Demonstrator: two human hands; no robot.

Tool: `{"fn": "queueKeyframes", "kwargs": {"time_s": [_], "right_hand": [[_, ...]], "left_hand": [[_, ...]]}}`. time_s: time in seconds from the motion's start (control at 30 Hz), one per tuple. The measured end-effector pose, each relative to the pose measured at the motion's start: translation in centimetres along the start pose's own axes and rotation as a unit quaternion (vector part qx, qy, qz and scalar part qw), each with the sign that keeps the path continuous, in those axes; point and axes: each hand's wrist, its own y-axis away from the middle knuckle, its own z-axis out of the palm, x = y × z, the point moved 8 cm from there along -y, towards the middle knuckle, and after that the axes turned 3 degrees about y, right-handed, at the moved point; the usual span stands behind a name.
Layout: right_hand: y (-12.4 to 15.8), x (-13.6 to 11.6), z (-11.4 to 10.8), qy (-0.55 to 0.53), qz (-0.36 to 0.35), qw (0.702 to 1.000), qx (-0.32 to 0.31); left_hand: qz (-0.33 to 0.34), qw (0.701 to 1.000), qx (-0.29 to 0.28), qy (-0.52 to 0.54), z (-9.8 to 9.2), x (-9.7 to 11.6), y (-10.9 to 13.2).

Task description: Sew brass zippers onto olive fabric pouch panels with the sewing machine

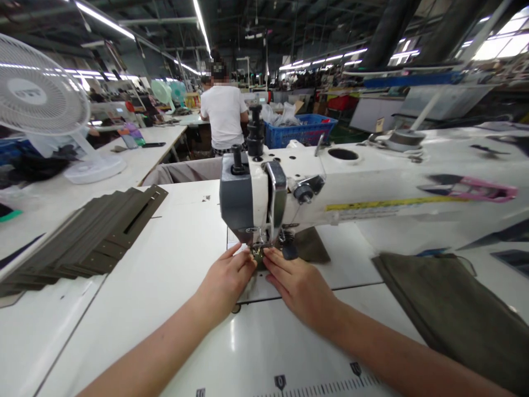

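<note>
A white sewing machine (264,204) with a dark grey end cover stands in front of me. Under its needle lies a small piece of olive fabric (259,258), mostly covered by my fingers. My left hand (231,273) is at the left of the presser foot, its fingers bent and closed at the fabric's edge. From the right, my right hand (300,281) holds the fabric down with fingers pressed together, the fingertips close to the needle. Behind that hand a flat olive panel (312,245) lies on the machine bed; whether it joins the small piece is hidden.
Overlapping olive strips (88,237) lie on the left of the table. Folded olive cloth (450,309) lies at the right, below pink-handled snips (487,188) on the machine arm. A white fan (37,94) stands far left. Ahead are a person in white (224,116) and a blue crate (300,132).
</note>
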Motion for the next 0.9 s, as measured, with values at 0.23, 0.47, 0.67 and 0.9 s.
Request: {"fn": "queueKeyframes", "kwargs": {"time_s": [0.23, 0.47, 0.67, 0.9], "right_hand": [[-0.6, 1.0, 1.4, -0.019, 0.025, 0.999, -0.024], [-0.9, 1.1, 1.2, -0.02, 0.03, 0.999, -0.023], [-1.0, 1.4, 1.6, -0.026, 0.038, 0.999, -0.028], [-1.0, 1.4, 1.8, -0.012, 0.033, 0.999, -0.037]], "left_hand": [[-0.028, 1.0, 0.0, 0.011, 0.4, -0.5, -0.2], [-0.053, 0.998, 0.009, 0.015, 0.1, -0.8, -0.6], [-0.057, 0.998, 0.005, 0.005, 0.2, -1.1, -0.7], [-0.051, 0.999, 0.009, 0.013, 0.1, -1.1, -0.6]]}}
